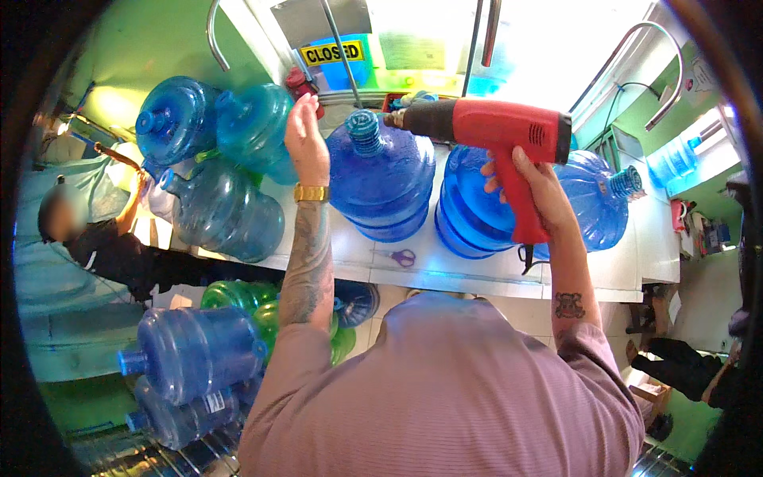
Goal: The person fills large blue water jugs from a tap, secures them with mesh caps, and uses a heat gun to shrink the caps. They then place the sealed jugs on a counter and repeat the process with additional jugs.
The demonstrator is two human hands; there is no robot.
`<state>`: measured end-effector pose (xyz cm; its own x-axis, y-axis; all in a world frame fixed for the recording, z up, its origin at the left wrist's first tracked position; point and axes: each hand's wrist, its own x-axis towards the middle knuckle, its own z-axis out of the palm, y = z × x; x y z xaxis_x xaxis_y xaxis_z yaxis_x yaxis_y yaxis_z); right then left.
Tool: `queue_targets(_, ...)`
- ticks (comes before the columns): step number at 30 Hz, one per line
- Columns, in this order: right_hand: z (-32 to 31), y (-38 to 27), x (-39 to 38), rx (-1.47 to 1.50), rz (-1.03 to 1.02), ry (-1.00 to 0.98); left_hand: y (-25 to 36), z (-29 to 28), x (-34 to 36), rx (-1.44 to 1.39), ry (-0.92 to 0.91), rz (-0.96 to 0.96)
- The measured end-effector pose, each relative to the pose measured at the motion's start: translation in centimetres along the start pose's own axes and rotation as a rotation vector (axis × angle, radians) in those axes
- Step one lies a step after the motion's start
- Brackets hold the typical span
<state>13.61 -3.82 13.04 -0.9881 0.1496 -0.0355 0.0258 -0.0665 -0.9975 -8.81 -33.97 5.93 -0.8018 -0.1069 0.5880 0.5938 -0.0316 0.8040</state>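
Observation:
A red heat gun point(509, 131) with a black barrel is gripped by its handle in my right hand point(542, 191). Its metal nozzle points left, close beside the capped neck of a large blue water jug point(381, 187) standing on the white counter. My left hand point(305, 141) is raised on the other side of that neck, fingers straight and holding nothing. Partly behind the gun and my right hand stands a second blue jug point(470, 211). Farther right, a third blue jug point(592, 195) has a capped neck too.
Clear blue jugs point(230, 211) crowd the counter's left end. Purple-handled scissors point(404, 257) lie near the front edge. More blue jugs point(199, 350) and green jugs point(238, 294) are stacked lower left. A person in dark clothes point(111, 258) is at left. Curved metal pipes point(675, 60) hang overhead.

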Motion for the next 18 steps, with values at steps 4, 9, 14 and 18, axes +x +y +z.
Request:
queue_targets(4, -3.4, -0.4, -6.1, -0.122, 0.095, -0.014, 0.1, 4.7, -1.4, 0.143, -0.201, 0.077)
queue_targets(9, -8.1, -2.5, -17.8, -0.391, 0.05, 0.301, -0.3, 6.0, -2.1, 0.452, -0.177, 0.275)
queue_targets(14, -8.4, -2.0, -20.6, -0.349, -0.058, 0.455, 0.2, 5.7, -2.2, 0.446, -0.235, 0.193)
queue_targets(18, -9.5, -2.6, -20.9, -0.35, -0.074, 0.408, 0.8, 5.3, -2.2, 0.407, -0.26, 0.173)
